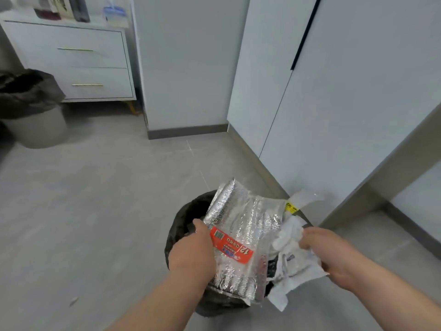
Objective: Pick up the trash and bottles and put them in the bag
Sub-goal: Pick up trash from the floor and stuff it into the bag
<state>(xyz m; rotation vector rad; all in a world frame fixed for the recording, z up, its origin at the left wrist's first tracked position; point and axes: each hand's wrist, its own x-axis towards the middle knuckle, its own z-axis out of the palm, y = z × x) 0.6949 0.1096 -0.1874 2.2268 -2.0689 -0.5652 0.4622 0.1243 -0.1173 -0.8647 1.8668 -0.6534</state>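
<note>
A black trash bag (183, 216) lines a round bin on the floor below me. Across its mouth lies a crumpled silver foil pouch (248, 225) with a red printed label (230, 246). My left hand (193, 247) grips the pouch's left edge near that label. My right hand (327, 249) holds white crumpled plastic and paper trash (293, 261) at the bag's right rim. A clear wrapper with a yellow tag (299, 203) sticks out behind it. No bottle shows.
A second grey bin with a black liner (28, 101) stands at the far left beside a white drawer unit (78, 60). White cabinet doors (346, 103) rise on the right. A small scrap (73, 301) lies on the grey tile floor.
</note>
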